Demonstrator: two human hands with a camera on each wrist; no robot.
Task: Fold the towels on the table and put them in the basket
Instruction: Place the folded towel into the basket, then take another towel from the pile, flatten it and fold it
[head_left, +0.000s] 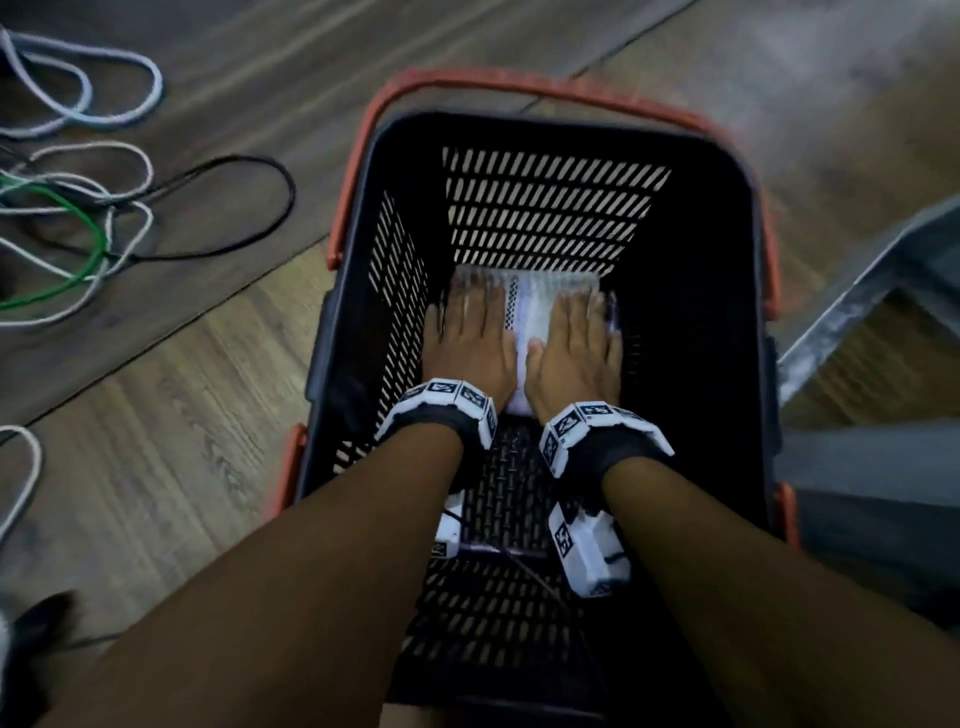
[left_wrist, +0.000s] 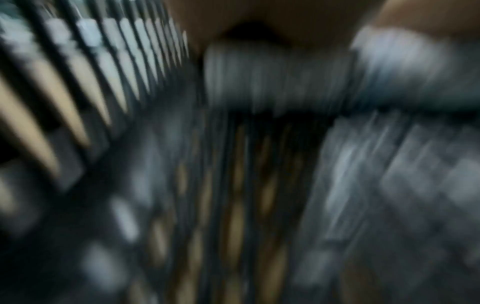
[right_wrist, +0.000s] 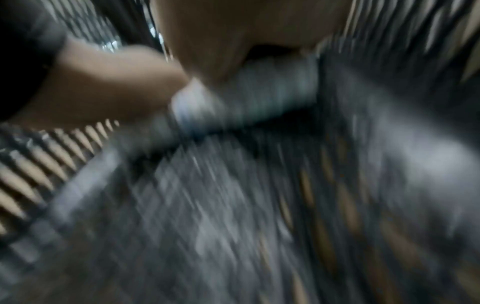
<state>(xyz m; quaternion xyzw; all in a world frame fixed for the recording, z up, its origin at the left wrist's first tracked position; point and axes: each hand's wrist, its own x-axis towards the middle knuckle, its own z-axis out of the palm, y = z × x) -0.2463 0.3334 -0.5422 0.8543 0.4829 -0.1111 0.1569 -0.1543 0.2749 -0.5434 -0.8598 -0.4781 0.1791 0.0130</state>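
Observation:
A folded white towel (head_left: 530, 306) with a dark patterned stripe lies at the far end of the black slotted basket (head_left: 691, 291) with orange handles. My left hand (head_left: 467, 332) lies flat on the towel's left half, fingers straight. My right hand (head_left: 576, 338) lies flat on its right half, fingers straight too. Both wrist views are heavily blurred; each shows the towel's pale folded edge (left_wrist: 280, 82) (right_wrist: 246, 96) under a palm, above the basket's slotted floor. The other hand (right_wrist: 111, 86) shows at the left of the right wrist view.
The basket stands on a wooden plank floor (head_left: 171, 457). Loose cables (head_left: 98, 223), white, black and green, lie on the floor to the left. A grey metal frame (head_left: 872, 291) stands to the right of the basket.

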